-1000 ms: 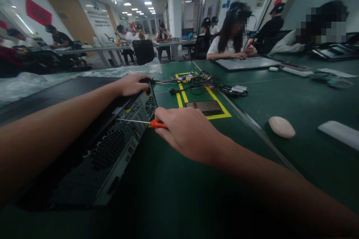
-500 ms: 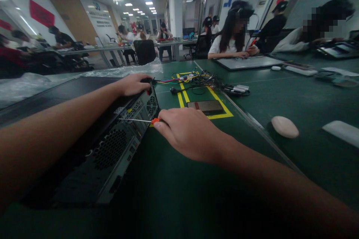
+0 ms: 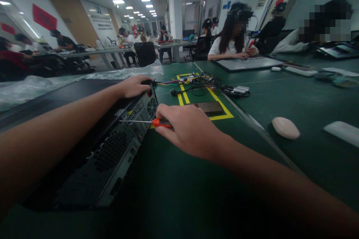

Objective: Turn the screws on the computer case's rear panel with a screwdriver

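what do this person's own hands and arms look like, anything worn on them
The left hand and right hand are both ungloved, with no ring visible, though some fingers are partly hidden. The left forearm and right forearm are bare as far as the picture shows: no sleeve, watch, bracelet, cable or clear marking can be seen.

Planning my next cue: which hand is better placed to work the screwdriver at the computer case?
Probably the right hand: it grips the screwdriver, shaft pointing at the computer case; the left hand rests on the case's far upper edge, with no visible tool.
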The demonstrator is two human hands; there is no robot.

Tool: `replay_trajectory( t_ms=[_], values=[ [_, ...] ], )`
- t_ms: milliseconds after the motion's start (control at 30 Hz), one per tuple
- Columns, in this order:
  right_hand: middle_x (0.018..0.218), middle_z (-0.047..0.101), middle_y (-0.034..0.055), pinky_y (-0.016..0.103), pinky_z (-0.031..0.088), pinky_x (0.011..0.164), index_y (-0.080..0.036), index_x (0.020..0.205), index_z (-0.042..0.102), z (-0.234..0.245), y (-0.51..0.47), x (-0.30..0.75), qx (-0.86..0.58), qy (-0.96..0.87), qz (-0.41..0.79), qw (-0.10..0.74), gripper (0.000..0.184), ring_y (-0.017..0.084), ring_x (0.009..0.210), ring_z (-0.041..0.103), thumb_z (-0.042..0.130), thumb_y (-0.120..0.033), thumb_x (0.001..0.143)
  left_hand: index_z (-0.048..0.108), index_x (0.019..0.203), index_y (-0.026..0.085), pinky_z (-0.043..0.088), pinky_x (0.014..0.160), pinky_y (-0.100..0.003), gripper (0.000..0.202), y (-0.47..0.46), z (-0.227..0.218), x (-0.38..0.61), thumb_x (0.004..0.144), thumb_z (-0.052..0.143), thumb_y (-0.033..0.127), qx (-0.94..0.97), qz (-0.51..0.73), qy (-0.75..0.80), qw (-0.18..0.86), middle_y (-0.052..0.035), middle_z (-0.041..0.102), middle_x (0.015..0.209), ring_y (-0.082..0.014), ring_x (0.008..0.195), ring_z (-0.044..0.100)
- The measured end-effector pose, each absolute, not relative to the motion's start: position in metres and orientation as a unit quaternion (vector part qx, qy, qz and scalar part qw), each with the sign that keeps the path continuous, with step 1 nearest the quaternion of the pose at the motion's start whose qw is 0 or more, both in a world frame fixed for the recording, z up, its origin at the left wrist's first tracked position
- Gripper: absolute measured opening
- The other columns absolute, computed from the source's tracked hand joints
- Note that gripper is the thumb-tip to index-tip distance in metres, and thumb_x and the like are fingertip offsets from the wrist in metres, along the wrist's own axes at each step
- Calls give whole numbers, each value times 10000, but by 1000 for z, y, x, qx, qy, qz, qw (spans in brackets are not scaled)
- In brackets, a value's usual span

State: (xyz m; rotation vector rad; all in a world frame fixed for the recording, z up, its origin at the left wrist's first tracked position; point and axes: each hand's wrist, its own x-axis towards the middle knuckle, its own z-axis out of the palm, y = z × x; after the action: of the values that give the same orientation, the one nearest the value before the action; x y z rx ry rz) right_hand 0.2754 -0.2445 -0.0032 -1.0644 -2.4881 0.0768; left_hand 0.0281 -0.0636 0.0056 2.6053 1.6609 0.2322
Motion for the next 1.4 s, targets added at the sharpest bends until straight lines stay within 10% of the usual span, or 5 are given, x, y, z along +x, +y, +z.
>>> replay_trajectory(
  t_ms=[1400],
  values=[
    [1047,760,63,313,286,624,-160,1247,583,-6,-246,273,-351,-917,7,188,249,203,829,661,462,-261,1053,587,1434,147,403,1142,-435,736,-66,3,29,803,454,500,821,81,563,45,-104,631,1428,-320,1281,568]
  ],
)
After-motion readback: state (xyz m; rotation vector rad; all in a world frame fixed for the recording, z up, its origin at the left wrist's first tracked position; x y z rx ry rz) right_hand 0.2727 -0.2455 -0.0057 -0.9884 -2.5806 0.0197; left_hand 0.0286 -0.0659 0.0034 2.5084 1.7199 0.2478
